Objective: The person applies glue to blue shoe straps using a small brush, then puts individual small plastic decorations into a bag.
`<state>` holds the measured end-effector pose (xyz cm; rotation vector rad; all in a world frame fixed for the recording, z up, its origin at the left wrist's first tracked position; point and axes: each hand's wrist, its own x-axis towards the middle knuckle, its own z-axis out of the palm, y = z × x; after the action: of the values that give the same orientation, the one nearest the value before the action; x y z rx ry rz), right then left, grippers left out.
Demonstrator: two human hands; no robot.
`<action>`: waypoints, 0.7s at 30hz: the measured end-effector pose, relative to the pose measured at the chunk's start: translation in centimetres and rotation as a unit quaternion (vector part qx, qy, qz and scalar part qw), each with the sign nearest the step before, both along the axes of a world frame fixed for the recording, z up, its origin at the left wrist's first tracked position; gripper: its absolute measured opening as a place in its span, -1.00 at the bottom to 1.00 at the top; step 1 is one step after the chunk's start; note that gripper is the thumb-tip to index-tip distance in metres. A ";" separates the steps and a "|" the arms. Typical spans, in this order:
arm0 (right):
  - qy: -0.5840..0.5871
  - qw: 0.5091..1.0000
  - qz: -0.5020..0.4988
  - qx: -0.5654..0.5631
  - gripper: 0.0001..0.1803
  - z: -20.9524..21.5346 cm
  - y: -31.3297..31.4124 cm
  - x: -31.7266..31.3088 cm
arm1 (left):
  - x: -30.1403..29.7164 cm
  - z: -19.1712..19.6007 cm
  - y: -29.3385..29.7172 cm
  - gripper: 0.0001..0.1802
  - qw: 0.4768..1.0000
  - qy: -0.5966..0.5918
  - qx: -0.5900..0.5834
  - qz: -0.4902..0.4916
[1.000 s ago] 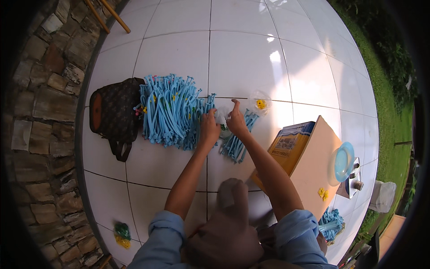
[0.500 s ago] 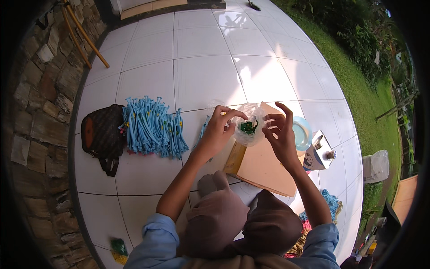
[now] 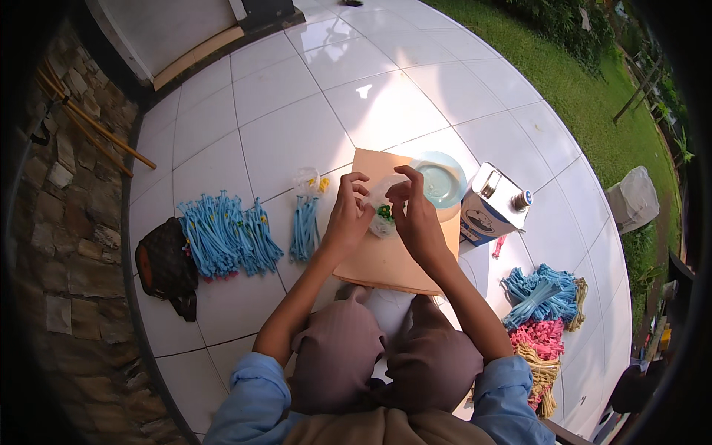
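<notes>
A small clear plastic bag point(image 3: 380, 227) with green beads point(image 3: 385, 213) in it is over a tan board point(image 3: 400, 261) in front of my knees. At the bag's left side my left hand point(image 3: 347, 217) has its fingers curled and its thumb on the film, gripping the bag. Opposite it, my right hand point(image 3: 417, 222) has bent fingers closed at the bag's right edge, partly covering the opening. A pale blue plate point(image 3: 439, 183) overlaps the board's far right corner.
To the left lie blue tied strips point(image 3: 222, 233), a smaller blue bunch point(image 3: 304, 230) below a bag of yellow pieces point(image 3: 321, 183), and a brown bag point(image 3: 165, 263). At right are a metal can point(image 3: 491, 204), blue bundles point(image 3: 541, 291), pink bundles point(image 3: 540, 337) and tan bundles point(image 3: 543, 367).
My view has turned and shifted. Both hands have drawn closer together around the bag, and my right fingers have curled in from a spread pose. The board now lies straighter before me.
</notes>
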<state>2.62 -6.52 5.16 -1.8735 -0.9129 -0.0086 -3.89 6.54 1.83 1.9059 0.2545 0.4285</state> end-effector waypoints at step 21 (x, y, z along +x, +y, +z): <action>0.075 0.993 0.034 -0.079 -0.15 -4.4 1.2 0.4 | -0.5 -4.5 0.5 -0.47 0.975 0.044 -0.203 0.083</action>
<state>3.02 -5.27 0.74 -1.9580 -0.8930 0.2490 -4.36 6.99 -2.65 1.5081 0.5218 0.3710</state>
